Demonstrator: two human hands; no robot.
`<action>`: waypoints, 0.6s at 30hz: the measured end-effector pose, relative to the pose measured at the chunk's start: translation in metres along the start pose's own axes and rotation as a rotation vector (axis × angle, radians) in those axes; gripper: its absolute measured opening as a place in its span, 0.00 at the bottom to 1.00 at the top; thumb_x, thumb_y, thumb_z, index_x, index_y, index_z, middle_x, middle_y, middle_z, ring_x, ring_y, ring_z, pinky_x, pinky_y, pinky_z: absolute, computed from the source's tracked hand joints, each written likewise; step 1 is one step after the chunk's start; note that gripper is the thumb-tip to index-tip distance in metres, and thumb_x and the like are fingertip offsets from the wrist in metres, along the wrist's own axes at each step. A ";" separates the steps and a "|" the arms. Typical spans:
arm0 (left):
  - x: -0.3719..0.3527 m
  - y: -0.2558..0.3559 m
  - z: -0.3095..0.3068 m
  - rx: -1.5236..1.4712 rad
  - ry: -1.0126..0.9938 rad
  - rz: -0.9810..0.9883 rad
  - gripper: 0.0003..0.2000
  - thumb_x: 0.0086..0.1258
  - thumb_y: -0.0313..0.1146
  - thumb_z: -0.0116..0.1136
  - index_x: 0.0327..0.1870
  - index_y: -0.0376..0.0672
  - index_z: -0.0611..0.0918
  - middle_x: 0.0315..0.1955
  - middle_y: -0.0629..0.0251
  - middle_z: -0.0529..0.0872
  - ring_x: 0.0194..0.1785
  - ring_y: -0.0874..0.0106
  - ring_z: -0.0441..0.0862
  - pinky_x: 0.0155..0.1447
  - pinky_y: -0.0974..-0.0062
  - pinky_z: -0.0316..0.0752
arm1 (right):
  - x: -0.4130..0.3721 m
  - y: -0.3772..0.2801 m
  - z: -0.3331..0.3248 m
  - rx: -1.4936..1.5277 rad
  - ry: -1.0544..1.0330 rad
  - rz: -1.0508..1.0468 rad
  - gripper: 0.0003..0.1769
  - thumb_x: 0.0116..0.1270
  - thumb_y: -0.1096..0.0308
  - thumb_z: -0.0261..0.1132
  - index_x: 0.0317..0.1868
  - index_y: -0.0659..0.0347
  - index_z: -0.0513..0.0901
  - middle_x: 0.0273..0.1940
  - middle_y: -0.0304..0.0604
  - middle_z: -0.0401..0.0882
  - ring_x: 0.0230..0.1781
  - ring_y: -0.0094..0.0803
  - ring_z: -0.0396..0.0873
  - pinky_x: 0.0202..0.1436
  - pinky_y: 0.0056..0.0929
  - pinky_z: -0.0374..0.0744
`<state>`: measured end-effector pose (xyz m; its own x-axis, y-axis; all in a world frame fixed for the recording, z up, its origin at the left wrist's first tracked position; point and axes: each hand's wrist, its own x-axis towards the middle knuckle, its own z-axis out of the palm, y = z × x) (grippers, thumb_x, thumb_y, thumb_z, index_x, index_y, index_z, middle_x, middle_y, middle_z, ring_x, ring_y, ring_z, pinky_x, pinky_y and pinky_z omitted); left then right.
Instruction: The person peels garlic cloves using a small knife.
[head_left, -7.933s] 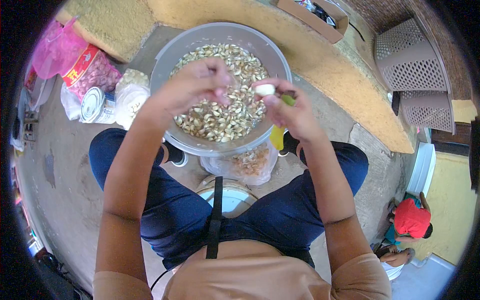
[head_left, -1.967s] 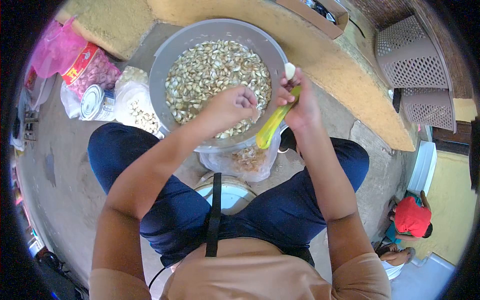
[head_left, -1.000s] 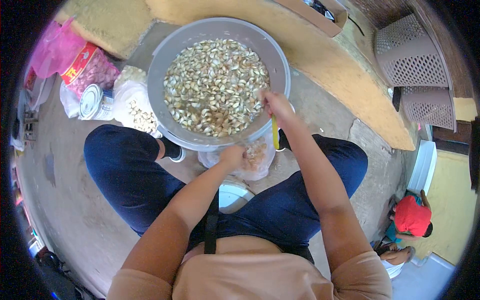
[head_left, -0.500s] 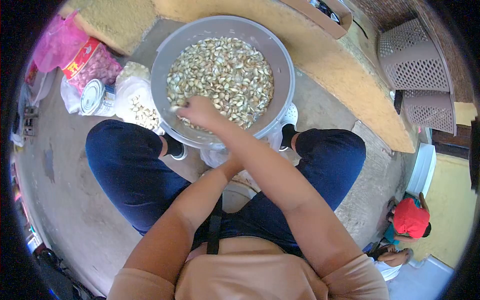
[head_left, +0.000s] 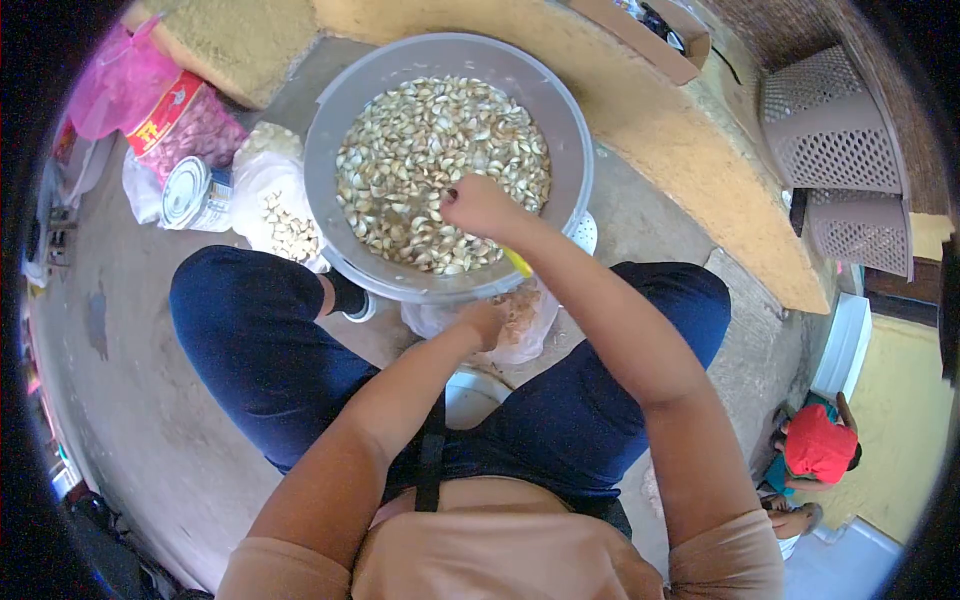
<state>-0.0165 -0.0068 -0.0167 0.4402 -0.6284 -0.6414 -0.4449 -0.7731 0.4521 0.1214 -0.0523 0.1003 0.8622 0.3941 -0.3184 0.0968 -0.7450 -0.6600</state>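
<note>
Right grip [head_left: 482, 208] now farther right over tub [head_left: 570, 150]

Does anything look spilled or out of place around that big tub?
Nothing obvious stands out: the garlic cloves lie inside the tub, and brown peels lie in the plastic bag by the left hand.

Grey floor [head_left: 140, 400] (dark patch [head_left: 97, 325] at left) | tub [head_left: 322, 150] | tin [head_left: 184, 195] | pink sack [head_left: 203, 132] | plastic bag [head_left: 536, 338]

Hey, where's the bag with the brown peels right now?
In the head view, the bag is just below the middle, at the near side of the basin, with the left hand over it.
</note>
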 end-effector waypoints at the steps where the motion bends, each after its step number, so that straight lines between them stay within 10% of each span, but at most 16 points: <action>1: -0.003 0.005 -0.006 0.040 -0.039 0.006 0.14 0.55 0.30 0.51 0.44 0.44 0.74 0.41 0.54 0.79 0.46 0.57 0.77 0.45 0.61 0.73 | -0.003 0.010 -0.005 -0.073 -0.045 -0.017 0.16 0.51 0.61 0.58 0.28 0.70 0.79 0.21 0.56 0.76 0.22 0.43 0.78 0.30 0.35 0.75; 8: 0.006 -0.001 0.011 -0.422 0.369 0.120 0.15 0.51 0.31 0.55 0.41 0.46 0.73 0.35 0.55 0.78 0.42 0.53 0.75 0.45 0.60 0.71 | -0.045 0.018 -0.044 0.231 -0.254 0.195 0.18 0.59 0.59 0.56 0.28 0.70 0.78 0.19 0.51 0.77 0.20 0.38 0.78 0.29 0.33 0.76; 18: 0.031 -0.034 0.006 -0.331 0.628 -0.029 0.08 0.51 0.29 0.51 0.32 0.37 0.77 0.31 0.50 0.77 0.40 0.52 0.75 0.45 0.61 0.69 | -0.082 0.006 -0.090 -0.361 -0.396 -0.023 0.21 0.49 0.68 0.60 0.42 0.71 0.72 0.37 0.58 0.76 0.38 0.50 0.76 0.42 0.39 0.73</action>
<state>0.0075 0.0010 -0.0559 0.8589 -0.4613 -0.2225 -0.2098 -0.7133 0.6687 0.0965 -0.1372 0.1839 0.6112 0.5336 -0.5846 0.3387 -0.8439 -0.4161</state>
